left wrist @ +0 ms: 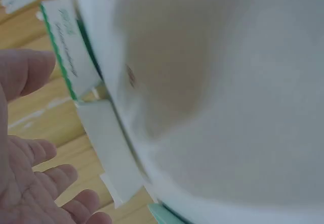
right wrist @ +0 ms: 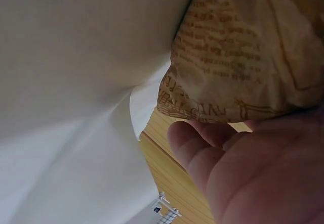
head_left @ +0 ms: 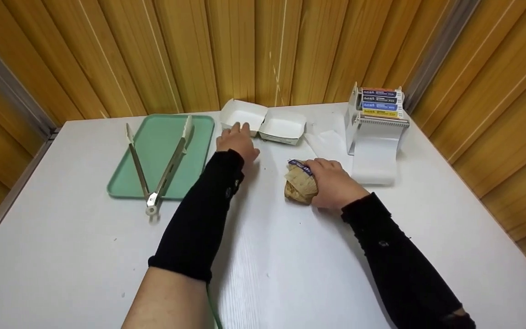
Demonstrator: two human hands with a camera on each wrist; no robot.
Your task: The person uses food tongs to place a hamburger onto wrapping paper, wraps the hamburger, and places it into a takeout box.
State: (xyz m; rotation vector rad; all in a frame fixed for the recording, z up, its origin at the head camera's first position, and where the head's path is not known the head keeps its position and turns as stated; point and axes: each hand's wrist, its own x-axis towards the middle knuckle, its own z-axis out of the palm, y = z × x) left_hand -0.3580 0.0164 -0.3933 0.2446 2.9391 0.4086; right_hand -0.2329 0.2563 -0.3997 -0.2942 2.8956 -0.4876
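Observation:
My right hand (head_left: 334,185) holds the right side of a bundle wrapped in brown printed paper (head_left: 300,188), which sits on the table with a blue label strip across its top. Lettering on the paper shows large in the right wrist view, where the hand (right wrist: 263,168) lies against the bundle (right wrist: 217,62). Farther back, my left hand (head_left: 238,141) reaches to the near edge of an open white paper box (head_left: 283,125); whether it touches is hard to tell. In the left wrist view, the left hand's fingers (left wrist: 61,176) are spread, with nothing between them, beside the box (left wrist: 66,52).
A green tray (head_left: 155,141) lies at the left, with spread metal tongs (head_left: 168,171) across it, their hinge past its near edge. At the back right stands a roll dispenser (head_left: 379,107) with a white sheet hanging down. White paper (head_left: 329,144) lies beside it.

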